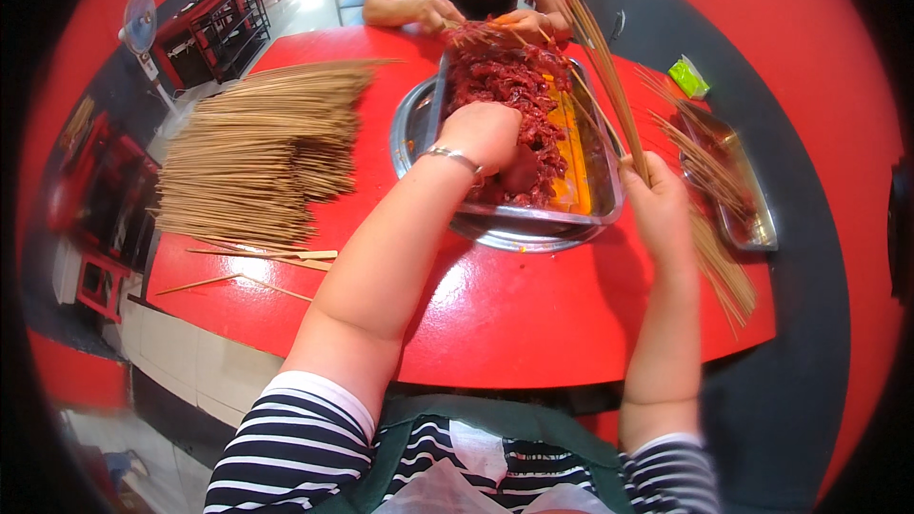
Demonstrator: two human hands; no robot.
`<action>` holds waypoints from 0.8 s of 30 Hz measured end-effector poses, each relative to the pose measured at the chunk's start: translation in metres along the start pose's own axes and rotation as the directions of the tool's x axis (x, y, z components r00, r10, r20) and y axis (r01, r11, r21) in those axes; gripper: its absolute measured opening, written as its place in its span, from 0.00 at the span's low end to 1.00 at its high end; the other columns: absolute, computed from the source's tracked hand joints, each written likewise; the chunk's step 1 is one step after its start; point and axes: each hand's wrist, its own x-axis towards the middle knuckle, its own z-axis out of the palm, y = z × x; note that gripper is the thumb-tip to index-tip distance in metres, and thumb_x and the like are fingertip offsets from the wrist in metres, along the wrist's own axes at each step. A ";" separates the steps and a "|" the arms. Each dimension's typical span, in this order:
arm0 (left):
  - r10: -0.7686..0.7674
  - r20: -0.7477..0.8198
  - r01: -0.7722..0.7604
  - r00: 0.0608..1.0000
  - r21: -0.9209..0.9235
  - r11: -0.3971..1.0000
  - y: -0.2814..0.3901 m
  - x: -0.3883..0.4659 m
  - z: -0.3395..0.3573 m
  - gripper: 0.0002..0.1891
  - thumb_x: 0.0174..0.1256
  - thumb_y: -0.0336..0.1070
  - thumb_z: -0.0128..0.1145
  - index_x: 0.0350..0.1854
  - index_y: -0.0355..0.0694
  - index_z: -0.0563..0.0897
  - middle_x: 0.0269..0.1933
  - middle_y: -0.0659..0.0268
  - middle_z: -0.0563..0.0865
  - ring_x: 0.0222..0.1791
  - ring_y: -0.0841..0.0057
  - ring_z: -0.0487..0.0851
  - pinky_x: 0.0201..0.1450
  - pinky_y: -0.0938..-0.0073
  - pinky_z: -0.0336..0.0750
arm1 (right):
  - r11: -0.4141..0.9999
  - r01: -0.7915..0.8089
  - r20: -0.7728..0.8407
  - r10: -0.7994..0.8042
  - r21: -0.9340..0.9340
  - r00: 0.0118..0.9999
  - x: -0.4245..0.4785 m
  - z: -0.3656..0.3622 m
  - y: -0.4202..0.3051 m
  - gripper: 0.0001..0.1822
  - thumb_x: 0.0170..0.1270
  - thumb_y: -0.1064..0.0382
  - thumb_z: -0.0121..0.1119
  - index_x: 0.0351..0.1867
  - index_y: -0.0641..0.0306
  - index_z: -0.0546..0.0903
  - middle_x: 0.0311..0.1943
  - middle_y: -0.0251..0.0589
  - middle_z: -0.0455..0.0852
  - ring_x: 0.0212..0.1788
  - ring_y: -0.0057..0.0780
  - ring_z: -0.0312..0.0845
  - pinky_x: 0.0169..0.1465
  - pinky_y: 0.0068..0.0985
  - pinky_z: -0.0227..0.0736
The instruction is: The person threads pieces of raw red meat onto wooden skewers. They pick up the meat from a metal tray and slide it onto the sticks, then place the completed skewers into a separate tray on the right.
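Note:
My left hand (484,134) reaches into a steel tray (607,207) of raw, dark red sliced meat (500,82). Its fingers are down among the meat and hidden, so their grip does not show. A bundle of thin wooden skewers (607,64) stands up out of my right hand (653,189), just beyond the tray's right rim. One skewer (596,111) slants from that hand over the tray towards some meat near the far end. Orange oily liquid (571,164) fills the tray's right side. Beneath the tray is a round steel basin (514,239).
Across the red table (500,321), a co-worker's hands (439,13) handle meat on skewers. A large pile of skewers (257,150) lies left, with a few loose ones (243,275) nearer me. At right are a smaller tray (757,214) with skewers, more skewers (721,264) and a green packet (689,77).

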 end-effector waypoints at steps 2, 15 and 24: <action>0.014 -0.008 -0.014 1.000 0.005 1.000 -0.015 0.008 0.013 0.12 0.49 0.32 0.57 0.36 0.35 0.84 0.39 0.49 0.84 0.42 0.56 0.83 0.46 0.62 0.77 | 0.998 0.056 -0.017 -0.056 0.001 0.998 0.001 0.000 0.002 0.07 0.62 0.66 0.55 0.37 0.68 0.79 0.26 0.38 0.79 0.29 0.24 0.72 0.36 0.22 0.68; -0.245 -0.062 -0.002 0.967 -0.971 0.238 -0.028 0.017 -0.004 0.14 0.63 0.19 0.44 0.50 0.26 0.72 0.43 0.52 0.81 0.42 0.64 0.84 0.43 0.74 0.80 | 0.993 -0.114 0.153 0.113 0.000 0.982 0.000 -0.009 -0.008 0.11 0.65 0.63 0.55 0.39 0.70 0.81 0.26 0.32 0.79 0.31 0.16 0.69 0.37 0.19 0.66; -0.360 -0.061 -0.129 0.931 -0.977 -0.169 -0.021 0.012 -0.010 0.14 0.63 0.20 0.47 0.51 0.25 0.71 0.45 0.51 0.81 0.45 0.64 0.83 0.49 0.70 0.79 | 0.997 -0.059 0.093 0.063 -0.049 0.994 0.004 -0.012 0.003 0.11 0.64 0.62 0.56 0.34 0.70 0.80 0.20 0.33 0.74 0.26 0.17 0.66 0.32 0.21 0.63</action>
